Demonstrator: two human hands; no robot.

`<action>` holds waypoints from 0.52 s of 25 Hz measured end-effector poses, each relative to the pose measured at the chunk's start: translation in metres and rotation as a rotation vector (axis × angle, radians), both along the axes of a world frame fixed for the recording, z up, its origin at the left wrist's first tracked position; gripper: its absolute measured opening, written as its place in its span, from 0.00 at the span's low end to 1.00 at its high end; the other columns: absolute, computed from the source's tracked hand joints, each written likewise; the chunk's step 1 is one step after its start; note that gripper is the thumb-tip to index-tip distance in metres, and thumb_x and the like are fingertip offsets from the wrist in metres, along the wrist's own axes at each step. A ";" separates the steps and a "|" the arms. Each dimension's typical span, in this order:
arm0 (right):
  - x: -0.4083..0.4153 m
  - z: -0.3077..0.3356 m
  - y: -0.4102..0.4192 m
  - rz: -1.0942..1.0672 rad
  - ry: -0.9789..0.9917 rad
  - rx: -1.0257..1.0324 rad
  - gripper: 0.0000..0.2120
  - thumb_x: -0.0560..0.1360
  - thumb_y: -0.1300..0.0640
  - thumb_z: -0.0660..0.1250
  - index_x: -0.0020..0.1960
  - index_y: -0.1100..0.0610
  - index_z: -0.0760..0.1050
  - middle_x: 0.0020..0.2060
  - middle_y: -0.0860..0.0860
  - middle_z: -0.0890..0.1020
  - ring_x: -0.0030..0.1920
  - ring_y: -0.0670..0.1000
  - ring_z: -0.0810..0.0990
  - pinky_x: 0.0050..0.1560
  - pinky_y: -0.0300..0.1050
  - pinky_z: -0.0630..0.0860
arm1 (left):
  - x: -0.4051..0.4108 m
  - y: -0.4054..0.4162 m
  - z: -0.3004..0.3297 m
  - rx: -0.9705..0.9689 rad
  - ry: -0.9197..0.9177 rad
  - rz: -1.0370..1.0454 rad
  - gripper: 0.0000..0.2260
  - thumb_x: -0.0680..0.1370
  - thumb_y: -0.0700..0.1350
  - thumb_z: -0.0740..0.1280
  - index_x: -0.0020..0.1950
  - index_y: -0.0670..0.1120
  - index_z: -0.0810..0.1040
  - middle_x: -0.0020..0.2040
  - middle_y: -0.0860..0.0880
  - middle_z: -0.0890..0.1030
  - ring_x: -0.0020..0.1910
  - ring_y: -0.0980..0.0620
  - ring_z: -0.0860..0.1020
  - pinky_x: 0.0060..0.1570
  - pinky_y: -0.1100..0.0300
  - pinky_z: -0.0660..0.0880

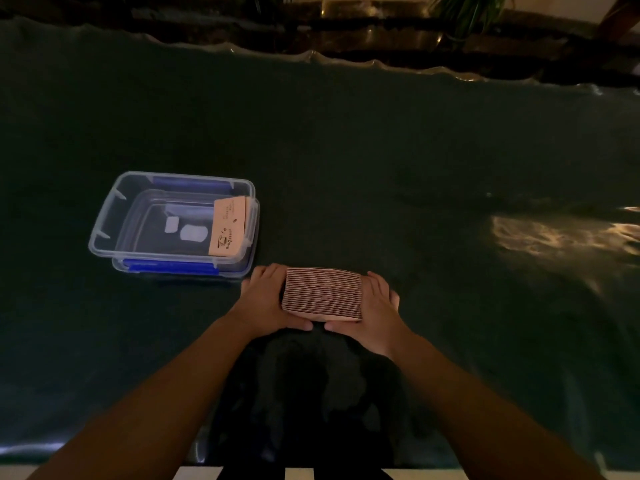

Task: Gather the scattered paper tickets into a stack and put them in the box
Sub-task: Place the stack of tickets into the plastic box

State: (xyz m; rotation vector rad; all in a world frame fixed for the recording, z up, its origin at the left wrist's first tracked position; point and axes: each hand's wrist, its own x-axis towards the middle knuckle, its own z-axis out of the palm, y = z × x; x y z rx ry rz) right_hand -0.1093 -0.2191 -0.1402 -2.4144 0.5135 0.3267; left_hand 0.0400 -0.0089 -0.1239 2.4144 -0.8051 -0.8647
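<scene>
From the head camera, one stack of paper tickets (322, 295) stands on edge on the dark green table cover (381, 150), squeezed between two hands. The left hand (265, 301) presses flat against its left end and the right hand (375, 306) against its right end, fingers curled round the far side and thumbs along the near face; both are closed on the stack, neither gripping anything else. The edges run side to side, from nine to three o'clock.

One clear plastic box (173, 223), lid off and with blue clasps, lies at about ten o'clock from the hands, its near right corner just beside the left hand, the nearer of the two. One loose ticket (228, 226) already leans against the box's right inner wall. I see no stray tickets on the cover.
</scene>
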 end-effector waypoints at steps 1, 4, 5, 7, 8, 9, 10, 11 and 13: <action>-0.003 0.006 0.001 -0.035 -0.033 0.067 0.52 0.63 0.26 0.74 0.79 0.47 0.64 0.77 0.48 0.69 0.82 0.54 0.57 0.81 0.61 0.54 | -0.001 0.002 0.006 -0.077 0.070 0.026 0.48 0.55 0.68 0.81 0.72 0.60 0.68 0.70 0.57 0.74 0.71 0.54 0.69 0.72 0.46 0.65; -0.007 0.026 0.004 -0.151 -0.149 0.352 0.41 0.60 0.32 0.82 0.70 0.33 0.73 0.68 0.36 0.78 0.74 0.42 0.72 0.78 0.50 0.69 | -0.001 0.006 0.033 -0.318 0.357 0.141 0.39 0.57 0.59 0.86 0.64 0.65 0.73 0.61 0.63 0.82 0.61 0.65 0.79 0.66 0.52 0.76; -0.007 0.035 0.006 -0.188 -0.169 0.472 0.41 0.60 0.36 0.85 0.70 0.31 0.74 0.67 0.37 0.81 0.72 0.41 0.76 0.76 0.47 0.73 | -0.001 0.007 0.044 -0.379 0.424 0.183 0.37 0.58 0.57 0.86 0.63 0.65 0.74 0.60 0.64 0.82 0.60 0.65 0.80 0.63 0.53 0.78; -0.001 0.054 0.013 -0.268 -0.157 0.721 0.45 0.59 0.41 0.89 0.73 0.38 0.75 0.69 0.45 0.83 0.72 0.48 0.80 0.75 0.57 0.75 | -0.003 0.006 0.063 -0.518 0.554 0.286 0.39 0.59 0.52 0.86 0.65 0.60 0.74 0.61 0.58 0.84 0.60 0.59 0.82 0.61 0.51 0.81; 0.004 0.063 0.017 -0.294 -0.144 0.817 0.48 0.59 0.42 0.90 0.75 0.41 0.74 0.69 0.47 0.84 0.71 0.50 0.80 0.75 0.60 0.75 | -0.004 0.005 0.072 -0.599 0.632 0.355 0.40 0.59 0.49 0.86 0.67 0.57 0.73 0.62 0.53 0.84 0.62 0.54 0.83 0.61 0.48 0.81; 0.009 0.074 0.022 -0.310 -0.137 0.878 0.50 0.58 0.43 0.90 0.76 0.42 0.73 0.69 0.47 0.84 0.71 0.50 0.81 0.75 0.60 0.76 | -0.006 0.005 0.079 -0.682 0.711 0.418 0.41 0.60 0.46 0.84 0.70 0.55 0.72 0.64 0.49 0.83 0.63 0.50 0.83 0.60 0.47 0.82; 0.015 0.083 0.026 -0.313 -0.128 0.906 0.50 0.58 0.42 0.90 0.76 0.42 0.73 0.68 0.45 0.84 0.70 0.49 0.81 0.73 0.58 0.78 | -0.007 0.005 0.086 -0.760 0.773 0.462 0.41 0.61 0.44 0.83 0.72 0.52 0.71 0.65 0.44 0.82 0.64 0.46 0.82 0.60 0.47 0.82; 0.020 0.095 0.031 -0.310 -0.115 0.922 0.49 0.58 0.41 0.89 0.76 0.41 0.73 0.67 0.43 0.85 0.69 0.46 0.82 0.70 0.54 0.81 | -0.007 0.006 0.093 -0.821 0.814 0.491 0.41 0.62 0.43 0.81 0.73 0.49 0.70 0.65 0.41 0.82 0.65 0.43 0.82 0.59 0.47 0.83; 0.034 0.118 0.042 -0.284 -0.080 0.924 0.42 0.63 0.41 0.87 0.73 0.39 0.74 0.63 0.40 0.86 0.64 0.41 0.84 0.57 0.40 0.85 | 0.000 0.014 0.107 -0.899 0.828 0.525 0.38 0.64 0.43 0.79 0.74 0.45 0.71 0.64 0.38 0.82 0.65 0.41 0.82 0.57 0.48 0.83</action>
